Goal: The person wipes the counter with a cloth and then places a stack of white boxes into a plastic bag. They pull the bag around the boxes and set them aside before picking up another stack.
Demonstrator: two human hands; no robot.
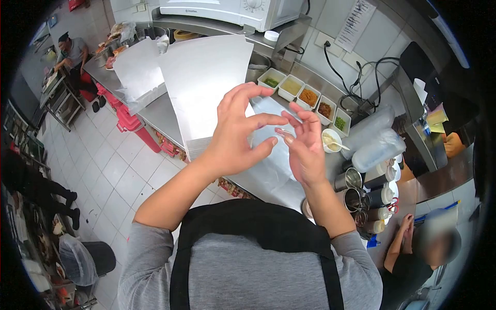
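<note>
Raised over the steel counter, my left hand (pixel 235 132) has its fingers curved and spread, with nothing visible in it. My right hand (pixel 307 147) faces it, palm partly turned up and fingers bent but apart. A thin pale line shows by its thumb, too small to make out. Beneath the hands lies a pale sheet (pixel 279 170) on the counter. A tall stack of white sheets (pixel 201 77) stands beside my left hand. Just right of my right hand sits a small white tub with a spoon (pixel 330 140).
White tubs of chopped toppings (pixel 309 96) line the back. Plastic-wrapped stacks (pixel 380 150), metal cups (pixel 351 178) and bottles (pixel 380 196) crowd the right. A white oven (pixel 217 10) sits on the shelf above. A co-worker (pixel 429 248) is at lower right; another person (pixel 77 54) sits far left.
</note>
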